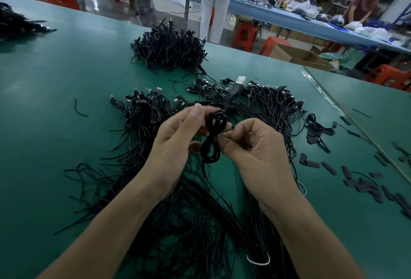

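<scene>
You are working at a green table (66,78) in a workshop, with another long bench and red stools running behind it. Your right hand (255,145) is pinching the coiled cable (214,131) at its narrow waist. The fingers are curled in tight, probably so that the two loops of the figure-eight are not springing apart. Your left hand (175,143) is gripping the upper loop from the other side, with the thumb raised beside it and the fingers curling behind (how firmly those hidden fingers are pressing, I cannot tell). The coiled cable is hanging in the air between both hands, above the table and resting on nothing.

Its USB plug (239,82) is sticking up just beyond the coiled cable, likely left free because the stiff end is not bending into the loops. Directly beneath the coiled cable the loose cables (155,189) are lying fanned out, within easy reach for the next pick. Well beyond the coiled cable a heap of finished bundles (169,49) is sitting far enough off not to mix with the unwound stock. To the right of the coiled cable short black strips (367,185) are lying scattered on your right hand's side, perhaps as wraps for the waist. By the look of it, you are readying the coil for binding.
</scene>
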Available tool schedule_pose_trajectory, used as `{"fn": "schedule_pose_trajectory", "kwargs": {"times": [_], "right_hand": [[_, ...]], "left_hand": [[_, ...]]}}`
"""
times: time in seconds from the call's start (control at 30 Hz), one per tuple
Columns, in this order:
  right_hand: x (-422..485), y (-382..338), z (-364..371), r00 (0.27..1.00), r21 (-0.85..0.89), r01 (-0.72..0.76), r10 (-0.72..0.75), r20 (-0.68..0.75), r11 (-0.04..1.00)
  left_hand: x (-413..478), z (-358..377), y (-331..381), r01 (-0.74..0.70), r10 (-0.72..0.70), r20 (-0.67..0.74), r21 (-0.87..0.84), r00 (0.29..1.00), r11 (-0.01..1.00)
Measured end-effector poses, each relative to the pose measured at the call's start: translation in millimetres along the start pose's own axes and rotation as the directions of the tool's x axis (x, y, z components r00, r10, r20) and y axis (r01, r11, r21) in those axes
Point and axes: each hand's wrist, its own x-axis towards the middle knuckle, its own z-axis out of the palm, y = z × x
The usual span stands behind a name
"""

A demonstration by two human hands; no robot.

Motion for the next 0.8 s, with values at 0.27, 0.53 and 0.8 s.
{"fn": "schedule_pose_trajectory", "kwargs": {"times": [0.27,0.53,0.8], "right_hand": [[0,-3,-7,0.996,-0.138,0.011,-0.023,-0.082,0.990],[-4,-10,-6,0.967,-0.266,0.163,-0.207,-0.146,0.950],[-10,-10,10,0.960,-0.045,0.214,-0.219,-0.174,0.976]], "left_hand": [[2,-4,-5,-0.042,0.025,0.092,0.194,0.995,0.980],[3,-7,-12,-0.019,0.009,0.031,0.332,0.999,0.943],[1,-2,-8,0.110,-0.114,0.034,0.110,0.993,0.988]]}}
